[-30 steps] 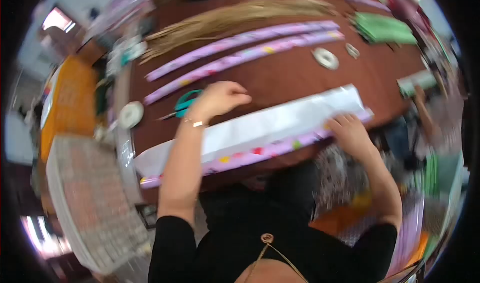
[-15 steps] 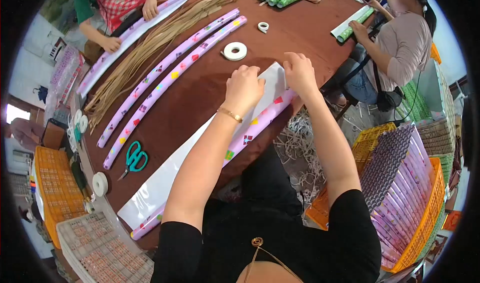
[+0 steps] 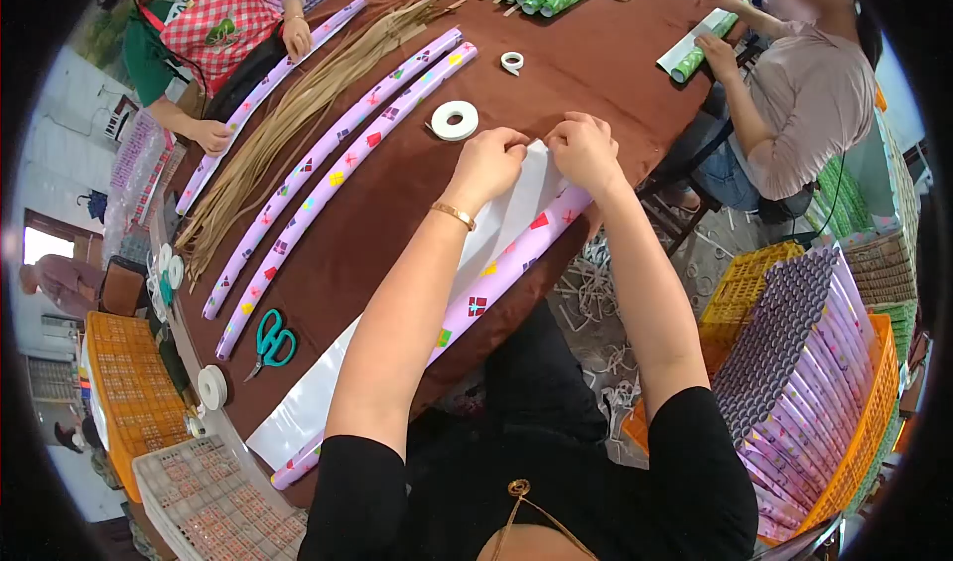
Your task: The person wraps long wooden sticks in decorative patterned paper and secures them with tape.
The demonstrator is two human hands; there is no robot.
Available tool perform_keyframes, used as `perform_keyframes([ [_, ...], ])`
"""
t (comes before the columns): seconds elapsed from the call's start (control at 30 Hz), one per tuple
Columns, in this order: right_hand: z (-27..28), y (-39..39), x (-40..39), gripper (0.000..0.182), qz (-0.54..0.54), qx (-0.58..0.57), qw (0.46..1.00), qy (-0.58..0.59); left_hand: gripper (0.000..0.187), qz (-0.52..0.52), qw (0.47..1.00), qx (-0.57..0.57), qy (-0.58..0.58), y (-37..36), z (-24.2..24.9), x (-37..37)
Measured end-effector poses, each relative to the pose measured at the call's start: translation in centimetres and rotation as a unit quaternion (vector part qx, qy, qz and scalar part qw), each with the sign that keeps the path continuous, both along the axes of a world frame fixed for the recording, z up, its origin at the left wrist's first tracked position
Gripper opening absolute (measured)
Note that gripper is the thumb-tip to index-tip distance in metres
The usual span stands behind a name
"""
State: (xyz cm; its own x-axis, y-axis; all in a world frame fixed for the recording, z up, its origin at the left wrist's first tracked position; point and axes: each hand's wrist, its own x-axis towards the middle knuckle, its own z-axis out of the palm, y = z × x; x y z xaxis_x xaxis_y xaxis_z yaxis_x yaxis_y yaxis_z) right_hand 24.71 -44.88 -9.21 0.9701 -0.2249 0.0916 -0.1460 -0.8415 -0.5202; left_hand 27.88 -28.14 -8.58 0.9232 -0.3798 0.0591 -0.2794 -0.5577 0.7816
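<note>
A long sheet of purple patterned wrapping paper (image 3: 493, 281), white side up, lies partly rolled along the near edge of the brown table (image 3: 596, 55). My left hand (image 3: 491, 161) and my right hand (image 3: 582, 149) sit close together at its far end. Both pinch the white edge of the sheet there. A white tape roll (image 3: 455, 119) lies just beyond my left hand.
Two finished purple rolls (image 3: 338, 169) and a bundle of tan strips (image 3: 288, 114) lie farther out. Teal scissors (image 3: 269, 343) and another tape roll (image 3: 211, 386) are at the left. Other people work at the far left and right. Crates of rolls (image 3: 804, 382) stand on the floor.
My view swung from the sheet's left part to its far right end. Both hands came together there and now pinch the white edge.
</note>
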Motion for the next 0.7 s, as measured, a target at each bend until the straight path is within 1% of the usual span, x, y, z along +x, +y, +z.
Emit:
perform_keyframes([
  [0.07,-0.2,0.1,-0.1,0.022,-0.003,-0.009,1.0,-0.021,0.027,-0.002,1.0,-0.015,0.002,0.0,-0.1,0.3],
  [0.13,-0.1,0.0,-0.1,0.02,-0.01,0.028,0.999,-0.036,0.026,0.01,0.998,-0.057,-0.005,-0.1,-0.7,1.0],
  [0.17,-0.2,0.0,-0.1,0.02,-0.011,0.029,0.999,-0.036,0.026,0.01,0.998,-0.056,-0.004,-0.2,-0.9,1.5],
  [0.23,0.0,-0.3,0.0,0.019,-0.001,0.067,0.997,-0.039,0.024,0.01,0.991,-0.088,0.103,-0.5,-0.8,2.2],
  [0.27,0.1,-0.3,-0.1,0.019,-0.002,0.068,0.997,-0.038,0.024,0.01,0.991,-0.087,0.103,-0.6,-0.8,2.3],
  [0.33,0.4,-0.2,-0.3,0.019,-0.006,0.088,0.995,-0.05,0.024,0.016,0.95,-0.194,0.245,-0.8,0.3,2.1],
  [0.47,0.1,-0.2,-0.3,0.02,-0.009,0.086,0.995,-0.058,0.024,0.017,0.942,-0.166,0.29,-0.9,2.0,2.1],
  [0.53,0.0,-0.2,-0.4,0.021,-0.008,0.09,0.994,-0.063,0.023,0.005,0.918,-0.166,0.36,-0.8,2.1,2.6],
  [0.57,0.0,-0.2,-0.4,0.021,-0.008,0.09,0.994,-0.062,0.023,0.005,0.918,-0.165,0.361,-0.9,2.2,2.7],
  [0.63,0.0,-0.1,-0.4,0.022,-0.011,0.088,0.994,-0.069,0.022,0.031,0.896,-0.183,0.402,-1.1,2.3,3.0],
  [0.7,-0.1,-0.2,-0.4,0.022,-0.01,0.09,0.993,-0.07,0.021,0.037,0.896,-0.184,0.402,-1.3,2.4,2.9],
])
